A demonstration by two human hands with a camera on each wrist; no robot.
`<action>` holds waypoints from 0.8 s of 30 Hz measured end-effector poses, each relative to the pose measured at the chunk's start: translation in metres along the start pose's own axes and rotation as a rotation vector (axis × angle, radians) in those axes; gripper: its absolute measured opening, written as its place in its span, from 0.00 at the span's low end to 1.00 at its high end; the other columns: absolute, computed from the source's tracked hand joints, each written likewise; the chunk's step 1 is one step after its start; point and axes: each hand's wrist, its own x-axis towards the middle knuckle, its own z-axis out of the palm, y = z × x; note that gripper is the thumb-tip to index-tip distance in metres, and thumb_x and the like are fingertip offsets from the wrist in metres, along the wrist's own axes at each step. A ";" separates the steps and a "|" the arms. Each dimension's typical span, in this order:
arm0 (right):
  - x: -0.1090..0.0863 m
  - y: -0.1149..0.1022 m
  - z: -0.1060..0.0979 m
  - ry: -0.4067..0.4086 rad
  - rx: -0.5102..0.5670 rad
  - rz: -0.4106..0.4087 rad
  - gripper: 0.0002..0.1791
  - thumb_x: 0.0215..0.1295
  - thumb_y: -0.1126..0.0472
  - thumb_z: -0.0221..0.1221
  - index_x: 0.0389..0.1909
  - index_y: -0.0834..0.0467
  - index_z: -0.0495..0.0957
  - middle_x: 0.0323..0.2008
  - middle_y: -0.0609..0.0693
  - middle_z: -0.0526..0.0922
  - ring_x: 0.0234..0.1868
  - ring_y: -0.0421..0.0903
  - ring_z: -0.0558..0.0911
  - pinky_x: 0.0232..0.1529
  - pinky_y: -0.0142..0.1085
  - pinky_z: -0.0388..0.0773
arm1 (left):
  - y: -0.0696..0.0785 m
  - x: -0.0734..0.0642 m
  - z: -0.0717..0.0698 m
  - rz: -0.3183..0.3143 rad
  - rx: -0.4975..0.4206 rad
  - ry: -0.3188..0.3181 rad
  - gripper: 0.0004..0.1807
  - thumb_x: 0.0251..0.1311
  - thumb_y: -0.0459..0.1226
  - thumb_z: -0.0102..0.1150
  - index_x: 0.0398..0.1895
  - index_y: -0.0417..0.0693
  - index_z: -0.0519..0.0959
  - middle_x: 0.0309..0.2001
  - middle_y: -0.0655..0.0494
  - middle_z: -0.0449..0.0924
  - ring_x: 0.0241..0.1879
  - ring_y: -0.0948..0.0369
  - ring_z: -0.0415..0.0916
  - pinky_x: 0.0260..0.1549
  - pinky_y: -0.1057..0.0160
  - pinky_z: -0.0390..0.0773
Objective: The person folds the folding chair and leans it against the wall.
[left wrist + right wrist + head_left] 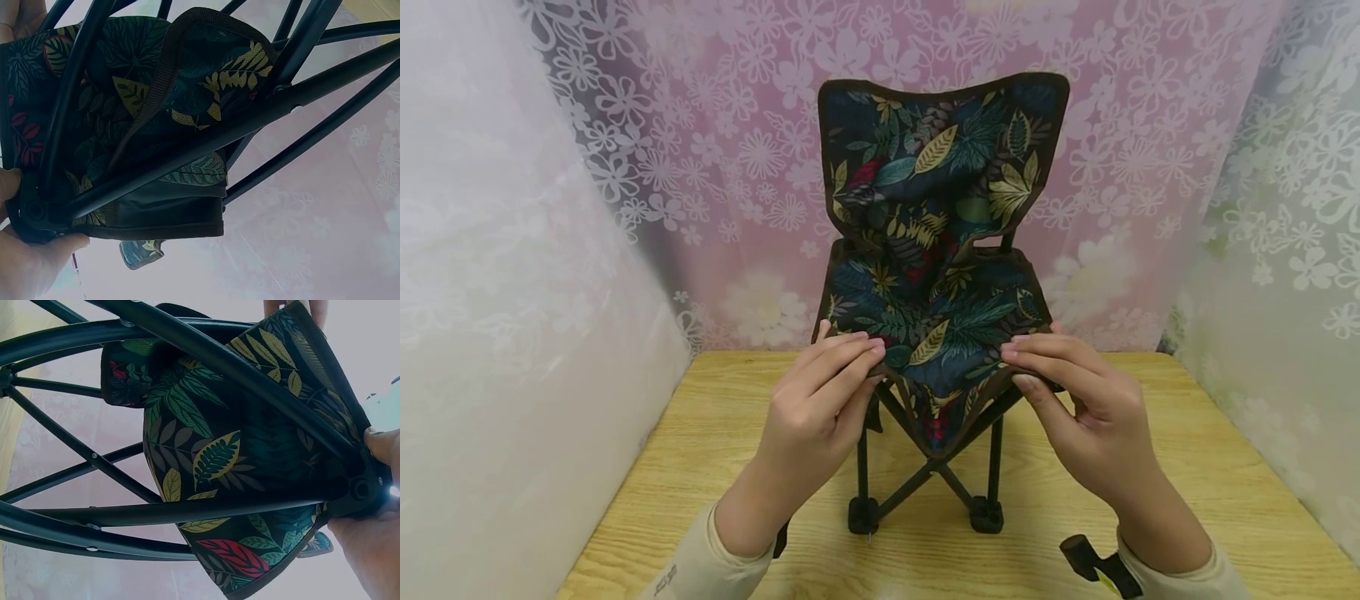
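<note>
A small folding chair (955,325) with dark leaf-print fabric and brown edging stands unfolded, its backrest (940,158) upright at the back. At the seat's front left corner, my left hand (820,404) grips the edge; in the left wrist view, thumb and fingers curl around a black corner joint (39,209). Likewise my right hand (1090,408) holds the front right corner, pinching the matching joint (359,487) in the right wrist view. Between the hands, the seat's front edge sags to a point. Black crossed legs (936,467) run down to plastic feet (987,514).
The chair stands on a wood-grain table (737,475). Behind it hangs a pink curtain (737,167) with white flowers. Pale drapes (527,333) close in the left and right sides. A black wrist-worn device (1093,567) sits by the right sleeve.
</note>
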 end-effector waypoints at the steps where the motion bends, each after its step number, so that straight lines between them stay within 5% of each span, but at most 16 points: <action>1: 0.000 0.000 0.000 0.001 -0.006 0.002 0.17 0.77 0.59 0.64 0.44 0.73 0.88 0.51 0.57 0.90 0.61 0.42 0.86 0.78 0.40 0.70 | 0.000 0.000 0.000 -0.002 0.000 0.001 0.11 0.74 0.31 0.62 0.51 0.32 0.88 0.49 0.39 0.90 0.53 0.44 0.87 0.60 0.51 0.86; 24: -0.005 0.003 -0.001 0.011 -0.008 0.029 0.16 0.76 0.60 0.64 0.45 0.73 0.88 0.53 0.55 0.90 0.62 0.42 0.86 0.80 0.42 0.68 | 0.004 -0.003 0.004 -0.011 0.008 0.043 0.12 0.76 0.31 0.60 0.51 0.32 0.88 0.50 0.39 0.90 0.52 0.43 0.87 0.63 0.52 0.84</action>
